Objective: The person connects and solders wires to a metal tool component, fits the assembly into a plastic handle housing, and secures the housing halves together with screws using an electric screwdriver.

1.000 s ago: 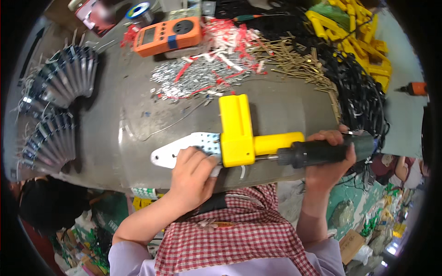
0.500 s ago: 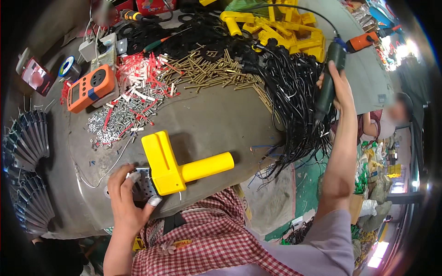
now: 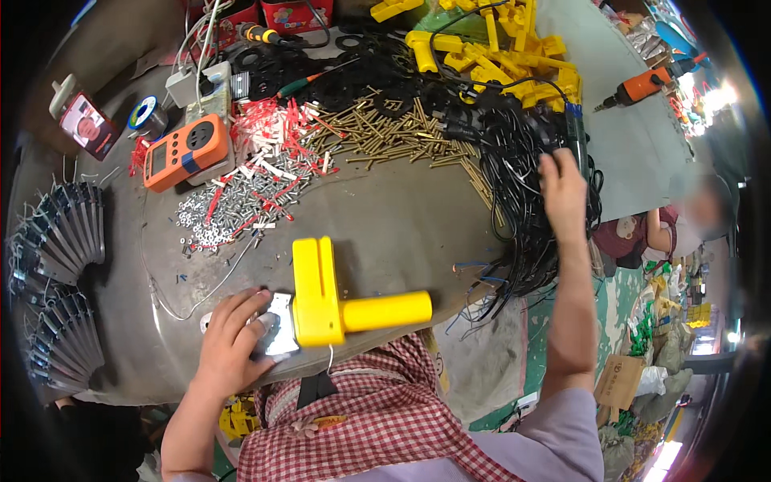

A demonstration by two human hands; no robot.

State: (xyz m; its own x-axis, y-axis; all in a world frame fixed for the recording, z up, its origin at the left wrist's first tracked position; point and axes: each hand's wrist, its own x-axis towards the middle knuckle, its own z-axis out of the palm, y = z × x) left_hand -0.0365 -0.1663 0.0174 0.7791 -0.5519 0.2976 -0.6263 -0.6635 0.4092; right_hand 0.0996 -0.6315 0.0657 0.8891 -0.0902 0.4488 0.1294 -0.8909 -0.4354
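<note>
A yellow plastic housing with a round handle (image 3: 385, 311) lies near the table's front edge. On its left side a shiny metal plate (image 3: 281, 328) is joined to it, and a short white wire hangs below. My left hand (image 3: 229, 341) grips this plate, thumb at the near edge and fingers over the top; there are white covers on some fingertips. My right hand (image 3: 564, 197) is over the bundle of black cables (image 3: 514, 217), fingers apart and slightly bent. Just beyond it a dark green electric screwdriver (image 3: 575, 132) stands at the cables' right edge, out of my grasp.
Brass screws (image 3: 385, 132), small silver screws and nuts (image 3: 233, 205), and red-and-white pieces (image 3: 273, 132) are heaped across the table. An orange meter (image 3: 186, 153) stands left, above fanned metal strips (image 3: 68, 233). Yellow housings (image 3: 514, 48) are piled behind. Another person (image 3: 671, 233) sits at right.
My right hand has let go of the screwdriver and moved down and left onto the cables. My left hand still holds the plate. The whole view has shifted slightly.
</note>
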